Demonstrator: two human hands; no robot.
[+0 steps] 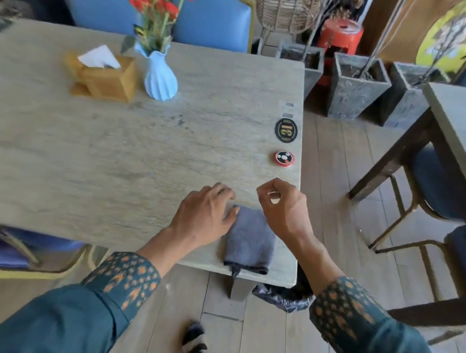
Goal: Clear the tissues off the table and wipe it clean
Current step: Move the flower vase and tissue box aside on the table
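I see the grey cloth [250, 241] folded flat at the table's [73, 165] near right corner. My left hand [203, 217] rests just beside the cloth, fingers relaxed, thumb touching its left edge. My right hand [282, 206] hovers above the cloth's far end, fingers curled; whether it pinches anything I cannot tell. Tissue box [104, 74] sits far left of the cloth.

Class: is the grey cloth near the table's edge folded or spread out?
Folded: the grey cloth lies as a compact thick rectangle by the left hand.
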